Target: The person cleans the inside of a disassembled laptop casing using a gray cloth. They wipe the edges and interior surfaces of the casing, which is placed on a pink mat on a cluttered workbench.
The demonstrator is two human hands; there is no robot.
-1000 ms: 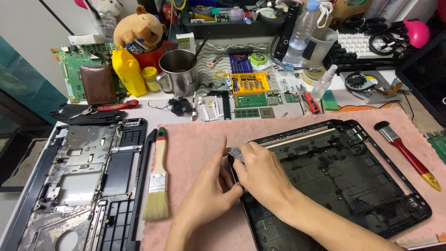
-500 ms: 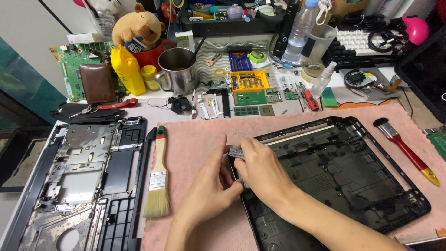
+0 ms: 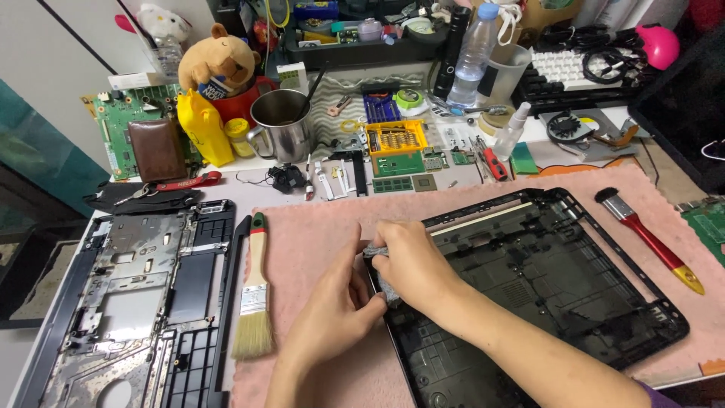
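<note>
Two hands meet at the near-left corner of the black laptop base shell [image 3: 544, 295], which lies slantwise on the pink mat [image 3: 317, 234]. Right hand [image 3: 408, 261] fingers close narrow on a small grey piece [image 3: 375, 251] at that corner; left hand [image 3: 336, 317] fingers brace just beside it, grip unclear.

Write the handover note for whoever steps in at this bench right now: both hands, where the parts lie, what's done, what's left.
Left hand and right hand meet at the near-left corner of the black laptop base shell, pinching a small grey piece against its edge.
The shell lies on the pink mat; wooden brush to its left, red-handled brush to its right.
Done: shell looks stripped; keyboard frame set aside at left.
Left: that corner, not yet released.
</note>
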